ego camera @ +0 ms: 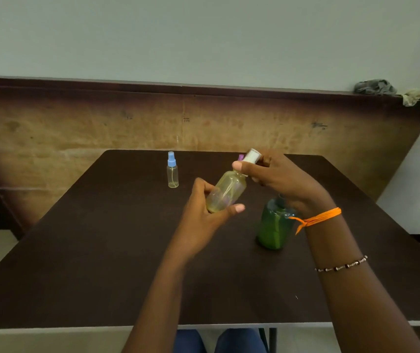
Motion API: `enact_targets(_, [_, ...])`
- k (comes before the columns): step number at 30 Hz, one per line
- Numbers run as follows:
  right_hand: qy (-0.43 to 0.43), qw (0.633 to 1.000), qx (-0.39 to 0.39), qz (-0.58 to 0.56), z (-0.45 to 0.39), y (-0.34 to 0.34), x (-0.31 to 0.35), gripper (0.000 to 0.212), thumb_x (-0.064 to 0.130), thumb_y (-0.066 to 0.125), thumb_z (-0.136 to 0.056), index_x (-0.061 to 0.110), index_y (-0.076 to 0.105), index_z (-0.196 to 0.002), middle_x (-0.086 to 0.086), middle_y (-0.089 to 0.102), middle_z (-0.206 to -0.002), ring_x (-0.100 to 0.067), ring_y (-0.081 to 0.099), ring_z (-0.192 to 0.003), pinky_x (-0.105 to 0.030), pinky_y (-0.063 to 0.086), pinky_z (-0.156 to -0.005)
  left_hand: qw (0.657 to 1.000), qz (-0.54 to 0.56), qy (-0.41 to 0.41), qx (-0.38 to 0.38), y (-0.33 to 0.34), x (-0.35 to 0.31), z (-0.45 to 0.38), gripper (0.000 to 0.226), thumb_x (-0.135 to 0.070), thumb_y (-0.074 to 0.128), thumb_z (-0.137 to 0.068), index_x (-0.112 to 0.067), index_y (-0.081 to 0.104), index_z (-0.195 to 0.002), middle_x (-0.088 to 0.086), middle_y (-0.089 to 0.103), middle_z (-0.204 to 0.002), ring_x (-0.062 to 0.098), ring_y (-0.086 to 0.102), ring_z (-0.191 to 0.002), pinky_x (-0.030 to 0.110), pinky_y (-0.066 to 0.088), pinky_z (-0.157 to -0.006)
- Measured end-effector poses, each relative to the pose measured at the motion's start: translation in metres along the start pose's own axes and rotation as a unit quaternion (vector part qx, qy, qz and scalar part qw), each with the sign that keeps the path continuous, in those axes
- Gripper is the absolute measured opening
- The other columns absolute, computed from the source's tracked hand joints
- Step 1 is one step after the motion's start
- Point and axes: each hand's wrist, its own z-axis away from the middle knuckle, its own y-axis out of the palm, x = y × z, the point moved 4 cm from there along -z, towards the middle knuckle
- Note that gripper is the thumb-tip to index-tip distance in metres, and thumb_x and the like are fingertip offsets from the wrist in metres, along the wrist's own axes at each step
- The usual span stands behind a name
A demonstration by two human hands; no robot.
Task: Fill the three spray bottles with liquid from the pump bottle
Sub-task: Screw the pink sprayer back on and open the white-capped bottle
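My left hand point(205, 207) grips the lower body of a clear, yellowish spray bottle point(226, 192), held tilted above the dark table point(101, 250). My right hand point(277, 179) pinches its white spray cap point(252, 156) at the top. Under my right wrist the green pump bottle point(275, 225) stands on the table, its pump head mostly hidden. A small clear spray bottle with a blue cap point(172, 170) stands upright at the far left. A purple cap point(241, 157) peeks out behind my right thumb; the rest of that bottle is hidden.
The table's far edge meets a brown wooden wall panel point(127, 123). Crumpled cloths point(377, 87) lie on the panel's ledge at top right. My knees point(219, 340) show below the table's near edge.
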Motion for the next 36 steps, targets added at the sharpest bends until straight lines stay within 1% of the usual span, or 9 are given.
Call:
enact_targets(4, [-0.034,0.997,0.061,-0.013,0.003,-0.006,0.005,0.017,0.015,0.065,-0.087,-0.001,0.058,-0.086,0.011,0.056,-0.056,0.002,0.048,-0.054,-0.009,0.036,-0.049,0.987,0.132,-0.045,0.080,0.002,0.003,0.001,0.028,-0.031,0.067,-0.081,-0.010,0.050,-0.091,-0.001,0.058,-0.079,0.002,0.046,-0.052,0.021,0.048,-0.057])
enact_targets(8, [-0.067,0.990,0.124,-0.025,0.004,-0.010,0.007,0.023,0.023,0.071,-0.077,0.008,0.064,-0.093,-0.015,0.061,-0.090,-0.019,0.052,-0.072,-0.016,0.040,-0.053,0.957,0.234,-0.089,0.147,0.008,0.007,0.009,0.039,-0.041,0.048,-0.080,-0.008,0.060,-0.098,0.000,0.060,-0.069,0.006,0.041,-0.048,0.022,0.049,-0.060])
enact_targets(14, [-0.029,0.997,0.055,0.049,0.001,-0.021,0.004,0.031,0.037,0.066,-0.072,0.009,0.063,-0.086,-0.004,0.058,-0.073,-0.002,0.050,-0.057,-0.015,0.039,-0.049,0.982,0.163,-0.049,0.075,0.012,0.004,0.005,0.051,-0.041,0.056,-0.075,-0.008,0.049,-0.113,0.002,0.061,-0.079,0.004,0.053,-0.058,0.025,0.053,-0.067])
enact_targets(18, [-0.049,0.995,0.085,0.030,0.001,-0.024,-0.002,0.016,0.019,0.066,-0.076,0.009,0.063,-0.087,0.001,0.063,-0.077,-0.004,0.057,-0.065,-0.016,0.048,-0.058,0.977,0.189,-0.070,0.076,0.015,0.006,0.005,0.039,-0.042,0.054,-0.078,-0.010,0.053,-0.101,0.000,0.061,-0.078,0.006,0.053,-0.057,0.027,0.052,-0.067])
enact_targets(22, [-0.066,0.990,0.120,0.035,0.004,-0.029,-0.002,0.018,0.004,0.067,-0.077,0.011,0.063,-0.093,0.008,0.066,-0.086,-0.006,0.060,-0.079,-0.017,0.049,-0.072,0.960,0.240,-0.113,0.090,0.020,0.013,0.007,0.033,-0.042,0.054,-0.078,-0.013,0.058,-0.095,-0.005,0.058,-0.082,0.006,0.054,-0.061,0.028,0.053,-0.074])
enact_targets(25, [-0.041,0.992,0.105,0.049,0.004,-0.029,-0.001,0.040,0.018,0.070,-0.073,0.018,0.060,-0.112,0.001,0.064,-0.094,-0.008,0.062,-0.083,-0.020,0.052,-0.074,0.966,0.225,-0.103,0.069,0.022,0.014,0.007,0.032,-0.036,0.055,-0.083,-0.010,0.057,-0.101,-0.004,0.057,-0.082,0.007,0.054,-0.064,0.027,0.053,-0.074])
enact_targets(28, [0.015,0.987,0.065,0.147,0.002,-0.027,0.001,0.040,0.039,0.066,-0.076,0.011,0.064,-0.104,-0.001,0.064,-0.079,-0.001,0.057,-0.059,-0.016,0.048,-0.053,0.974,0.207,-0.083,0.041,0.025,0.012,0.005,0.025,-0.023,0.054,-0.090,-0.007,0.055,-0.108,-0.003,0.058,-0.085,0.007,0.052,-0.066,0.026,0.053,-0.074])
enact_targets(31, [0.022,0.984,0.052,0.167,0.000,-0.029,0.000,0.023,0.026,0.064,-0.087,0.003,0.066,-0.086,0.002,0.063,-0.066,0.000,0.054,-0.051,-0.013,0.044,-0.049,0.973,0.210,-0.084,0.038,0.026,0.013,0.004,0.023,-0.026,0.055,-0.088,-0.009,0.059,-0.103,-0.002,0.058,-0.080,0.006,0.053,-0.061,0.026,0.054,-0.070])
enact_targets(36, [-0.032,0.985,0.086,0.147,0.003,-0.033,0.004,0.007,0.003,0.066,-0.084,0.006,0.067,-0.090,-0.004,0.066,-0.085,-0.003,0.060,-0.073,-0.015,0.050,-0.064,0.952,0.265,-0.141,0.055,0.025,0.017,0.004,0.037,-0.041,0.048,-0.087,-0.009,0.064,-0.097,0.004,0.061,-0.073,0.007,0.051,-0.050,0.021,0.052,-0.055])
